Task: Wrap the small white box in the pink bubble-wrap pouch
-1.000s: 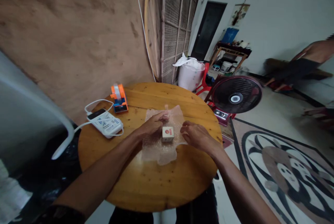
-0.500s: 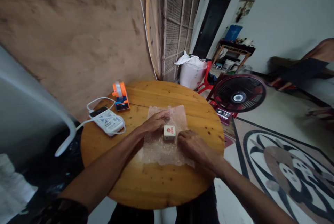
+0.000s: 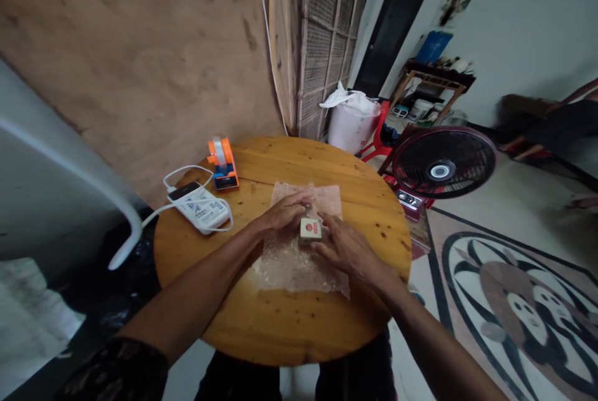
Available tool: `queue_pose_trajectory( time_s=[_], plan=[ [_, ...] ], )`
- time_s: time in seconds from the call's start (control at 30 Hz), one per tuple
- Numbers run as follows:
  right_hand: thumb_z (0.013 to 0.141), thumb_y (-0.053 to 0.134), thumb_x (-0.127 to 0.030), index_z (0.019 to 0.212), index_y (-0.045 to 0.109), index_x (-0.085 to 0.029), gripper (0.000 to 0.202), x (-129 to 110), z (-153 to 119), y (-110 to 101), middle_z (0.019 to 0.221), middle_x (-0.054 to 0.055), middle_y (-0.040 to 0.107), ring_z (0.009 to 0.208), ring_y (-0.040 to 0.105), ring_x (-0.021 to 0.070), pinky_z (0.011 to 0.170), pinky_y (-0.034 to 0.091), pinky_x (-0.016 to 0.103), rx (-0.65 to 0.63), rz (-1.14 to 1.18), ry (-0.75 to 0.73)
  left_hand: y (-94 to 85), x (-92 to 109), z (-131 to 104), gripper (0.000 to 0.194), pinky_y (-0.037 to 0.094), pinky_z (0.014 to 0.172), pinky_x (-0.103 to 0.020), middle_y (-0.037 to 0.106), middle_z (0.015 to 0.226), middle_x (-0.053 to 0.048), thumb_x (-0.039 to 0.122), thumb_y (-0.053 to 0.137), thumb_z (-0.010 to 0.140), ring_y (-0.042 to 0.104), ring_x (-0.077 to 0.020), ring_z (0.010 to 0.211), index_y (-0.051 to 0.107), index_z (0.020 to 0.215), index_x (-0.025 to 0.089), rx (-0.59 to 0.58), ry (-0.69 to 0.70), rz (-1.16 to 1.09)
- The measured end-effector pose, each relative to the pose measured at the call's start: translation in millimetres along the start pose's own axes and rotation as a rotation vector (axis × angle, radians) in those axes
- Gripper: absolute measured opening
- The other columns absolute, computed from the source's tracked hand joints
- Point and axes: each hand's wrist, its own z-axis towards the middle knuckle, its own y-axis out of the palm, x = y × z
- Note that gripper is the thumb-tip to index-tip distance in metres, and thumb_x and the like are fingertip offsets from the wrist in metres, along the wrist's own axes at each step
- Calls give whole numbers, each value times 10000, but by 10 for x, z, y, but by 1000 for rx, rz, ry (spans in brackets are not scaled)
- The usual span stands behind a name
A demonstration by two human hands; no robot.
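A small white box [image 3: 311, 228] with red print sits on a sheet of bubble wrap [image 3: 299, 273] on the round wooden table [image 3: 280, 329]. My left hand [image 3: 286, 212] lies on the wrap at the box's left and far side, fingers stretched out and nothing held. On the other side, my right hand [image 3: 344, 244] is open, with thumb and forefinger spread at the right edge of the box. Whether those fingertips touch the box I cannot tell.
An orange and blue tape dispenser [image 3: 223, 164] stands at the table's far left. Nearer is a white power bank or pack [image 3: 205, 213] with a phone and a looped white cable. A fan [image 3: 439, 167] stands beyond the table's right edge; a person is at the far right.
My right hand has gone from curled fingers beside the box to spread fingers close against its right edge. My left hand stays on the wrap. The whole view has shifted slightly.
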Motion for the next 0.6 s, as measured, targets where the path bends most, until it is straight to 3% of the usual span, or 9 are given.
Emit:
queue_pose_trajectory(
  time_s=[0.17, 0.37, 0.6],
  plan=[
    [855, 554, -278, 1277, 480, -191, 437, -48, 72, 41, 1132, 114, 616, 916, 611, 238, 759, 430, 329, -5, 39, -1, -6, 37, -13, 596, 344, 1076, -419, 555, 1341, -139, 253, 542, 731, 492, -272, 1260, 508, 1314, 132, -8, -5, 4],
    [857, 574, -264, 1271, 489, -190, 429, 1, 68, 126, 1191, 117, 605, 1041, 580, 254, 869, 431, 372, 65, 151, -9, -23, 64, -23, 535, 337, 1085, -407, 556, 1342, -127, 299, 544, 761, 495, -266, 1257, 551, 1273, 139, 23, 14, 68],
    [850, 571, -240, 1278, 486, -207, 437, 14, -30, 86, 1176, 103, 611, 978, 605, 228, 841, 465, 376, 91, 273, -15, -26, 57, -39, 488, 367, 1064, -391, 567, 1331, -102, 276, 514, 791, 515, -243, 1231, 559, 1262, 158, 49, 64, 166]
  ],
)
